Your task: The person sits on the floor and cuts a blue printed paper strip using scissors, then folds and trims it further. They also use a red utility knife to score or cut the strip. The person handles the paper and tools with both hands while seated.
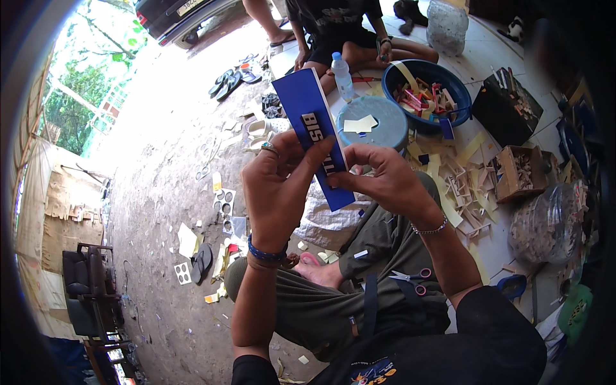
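Observation:
Both of my hands hold one long blue strip point(296, 93), which looks like stiff card or board with pale edges and bold white lettering. It is raised in front of me, tilted with its upper end to the left. My left hand point(279, 183) pinches its left side near the middle, thumb laid across the printed face. My right hand point(391, 183) grips the lower right edge between thumb and fingers. What the fingers do behind the strip is hidden. On my lap, below the right wrist, lies a pair of pink-handled scissors point(418, 282), touched by neither hand.
Beyond the strip stand a round blue-grey tub point(398, 115) with paper scraps on top, a water bottle point(342, 77) and a blue basin point(463, 96) of small pieces. Wooden bits point(467, 192) and a cardboard box point(510, 176) lie to the right. Another person point(333, 25) sits opposite.

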{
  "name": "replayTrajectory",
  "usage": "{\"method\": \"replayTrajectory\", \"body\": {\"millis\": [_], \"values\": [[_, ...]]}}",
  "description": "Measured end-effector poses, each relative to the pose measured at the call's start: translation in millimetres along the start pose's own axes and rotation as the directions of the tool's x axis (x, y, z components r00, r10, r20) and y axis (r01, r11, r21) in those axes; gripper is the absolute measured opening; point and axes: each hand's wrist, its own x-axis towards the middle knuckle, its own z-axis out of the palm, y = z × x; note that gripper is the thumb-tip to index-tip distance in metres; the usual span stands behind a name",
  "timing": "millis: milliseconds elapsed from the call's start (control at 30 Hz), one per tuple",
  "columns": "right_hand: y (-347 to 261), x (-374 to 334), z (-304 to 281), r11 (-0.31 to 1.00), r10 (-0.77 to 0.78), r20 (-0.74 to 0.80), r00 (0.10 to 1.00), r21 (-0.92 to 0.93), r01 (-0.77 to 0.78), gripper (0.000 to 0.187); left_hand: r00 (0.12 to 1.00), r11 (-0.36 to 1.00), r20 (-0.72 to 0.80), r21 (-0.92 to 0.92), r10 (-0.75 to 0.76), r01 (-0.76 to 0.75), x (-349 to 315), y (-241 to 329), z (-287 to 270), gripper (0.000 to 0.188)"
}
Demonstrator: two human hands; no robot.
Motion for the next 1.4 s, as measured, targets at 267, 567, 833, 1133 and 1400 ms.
{"method": "replayTrajectory", "body": {"millis": [267, 567, 833, 1133, 1400], "values": [[11, -1, 1, 1.000, 0.029, -0.002, 1.000, 0.013, -0.029, 0.021, 1.000, 1.000, -0.001, 0.001, -0.015, 0.015, 0, -9, 0, 0.018], [42, -17, 2, 0.999, 0.034, -0.035, 0.999, 0.043, -0.033, 0.045, 0.981, 0.972, -0.044, -0.156, -0.187, 0.179, -12, -39, -13, 0.022], [67, -68, 38, 0.825, 0.352, -0.167, 0.921, 0.520, -0.221, 0.033, 0.890, 0.870, -0.260, -0.429, -0.375, 0.242, -54, -81, -11, 0.016], [46, -61, 49, 0.852, 0.352, -0.343, 0.871, 0.503, -0.146, 0.026, 0.863, 0.628, -0.130, -0.739, -0.489, 0.245, -57, -84, -26, 0.016], [23, -46, 63, 0.859, 0.371, -0.317, 0.873, 0.474, -0.193, 0.043, 0.826, 0.780, -0.447, -0.625, -0.342, -0.016, -57, -76, -24, 0.016]]}}
